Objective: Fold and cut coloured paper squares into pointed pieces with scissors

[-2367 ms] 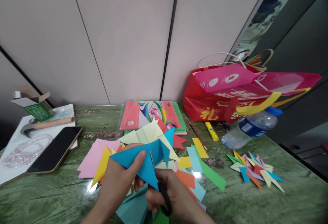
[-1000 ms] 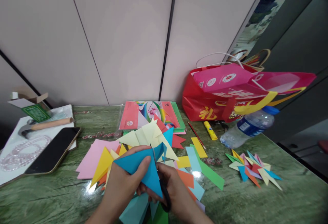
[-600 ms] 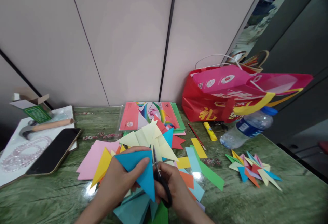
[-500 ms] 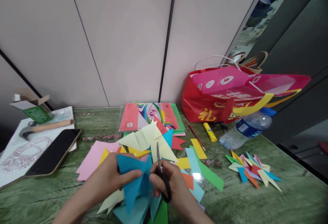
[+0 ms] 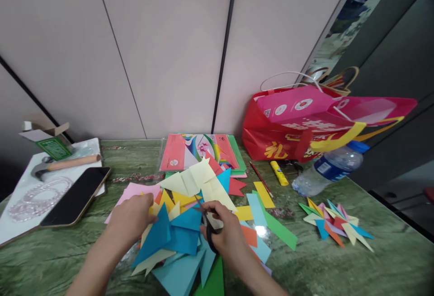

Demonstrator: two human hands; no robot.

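My right hand (image 5: 224,228) has its fingers through the black handles of a pair of scissors (image 5: 209,232), whose blades point up and left over the paper pile. To the left, my left hand (image 5: 134,214) has its fingers closed at a piece of yellow paper (image 5: 155,209); the hand partly hides it. Blue paper pieces (image 5: 185,237) lie in front of the hands on top of light-blue paper (image 5: 179,273). Cream folded paper (image 5: 193,178) lies just beyond the scissors. Pink sheets (image 5: 134,190) show behind my left hand.
At the right lie a multicoloured paper star (image 5: 334,221), a plastic bottle (image 5: 327,169) and a red bag (image 5: 281,129). A glue stick (image 5: 279,173) and pencil (image 5: 260,178) lie nearer the middle. A phone (image 5: 76,196), sickle (image 5: 64,164) and beads (image 5: 40,199) are left.
My left hand has let go of the blue paper and moved left and up to the yellow paper. The blue pieces now lie on the pile. The scissors stay in my right hand.
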